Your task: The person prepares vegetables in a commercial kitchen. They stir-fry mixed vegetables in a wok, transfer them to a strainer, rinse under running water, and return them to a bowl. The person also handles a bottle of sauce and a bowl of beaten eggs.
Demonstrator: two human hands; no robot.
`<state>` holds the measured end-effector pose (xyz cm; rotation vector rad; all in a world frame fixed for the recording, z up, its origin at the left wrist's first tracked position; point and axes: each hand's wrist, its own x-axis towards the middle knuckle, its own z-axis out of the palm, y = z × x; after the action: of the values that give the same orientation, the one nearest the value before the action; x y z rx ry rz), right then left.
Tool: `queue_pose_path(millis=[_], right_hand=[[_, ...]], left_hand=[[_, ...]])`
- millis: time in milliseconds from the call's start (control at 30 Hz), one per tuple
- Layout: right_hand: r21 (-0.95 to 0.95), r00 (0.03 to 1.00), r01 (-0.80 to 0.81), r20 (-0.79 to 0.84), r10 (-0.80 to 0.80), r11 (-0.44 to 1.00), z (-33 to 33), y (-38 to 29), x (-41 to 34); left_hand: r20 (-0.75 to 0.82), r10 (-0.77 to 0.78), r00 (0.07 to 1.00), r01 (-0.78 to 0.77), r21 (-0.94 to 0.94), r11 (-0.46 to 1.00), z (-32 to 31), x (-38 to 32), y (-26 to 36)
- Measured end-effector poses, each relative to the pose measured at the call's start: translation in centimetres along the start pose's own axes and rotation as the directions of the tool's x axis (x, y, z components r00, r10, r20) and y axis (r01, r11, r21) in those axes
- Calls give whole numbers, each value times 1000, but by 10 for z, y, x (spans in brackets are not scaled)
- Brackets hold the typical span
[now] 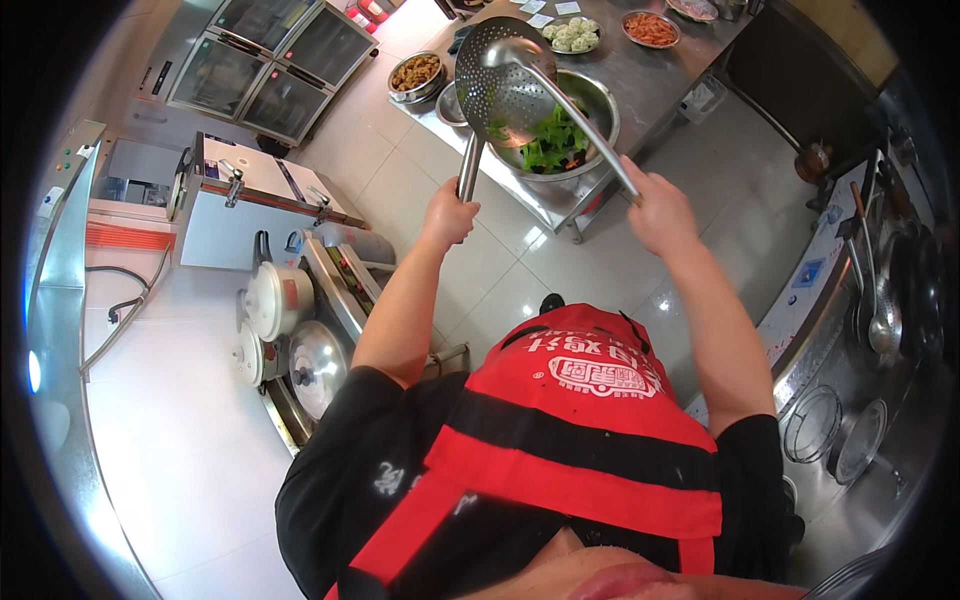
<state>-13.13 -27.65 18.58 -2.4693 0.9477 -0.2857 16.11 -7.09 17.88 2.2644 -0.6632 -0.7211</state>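
My left hand [448,215] is closed around the handle of a large perforated metal skimmer [480,82], tilted over a steel bowl [609,135]. My right hand [661,212] grips the long handle of a metal ladle [514,52], whose bowl overlaps the skimmer's upper part. Whether the two touch is not clear. Leafy greens [555,146] with some dark and orange pieces lie in the steel bowl, and a few leaves are at the skimmer's lower edge. The skimmer hides part of the bowl.
The bowl stands near the corner of a steel table [645,82], with dishes of brown food [415,73], pale green-flecked balls [574,34] and orange pieces [650,28]. Lidded pots [279,301] are at left. A steel counter [817,517] at right holds utensils and strainers [813,424].
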Motion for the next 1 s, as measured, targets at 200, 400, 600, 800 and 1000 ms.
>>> queue_pose_path(millis=[200, 400, 600, 800, 1000], right_hand=[[-290, 983, 42, 183, 12, 956, -39, 23, 2], [11, 992, 120, -33, -120, 993, -16, -15, 18], [-366, 982, 138, 172, -79, 921, -56, 0, 6], [-151, 995, 92, 38, -87, 984, -45, -11, 18], [-336, 982, 46, 188, 19, 941, -47, -11, 13]], left_hand=[[16, -4, 1000, 5, -89, 996, -12, 24, -15], [20, -14, 1000, 17, -113, 993, -15, 28, -7], [53, -4, 999, 10, -118, 993, -25, 36, -13], [22, 28, 999, -29, 32, 999, -31, 28, -2], [-50, 109, 993, -98, 181, 979, -35, 34, -6]])
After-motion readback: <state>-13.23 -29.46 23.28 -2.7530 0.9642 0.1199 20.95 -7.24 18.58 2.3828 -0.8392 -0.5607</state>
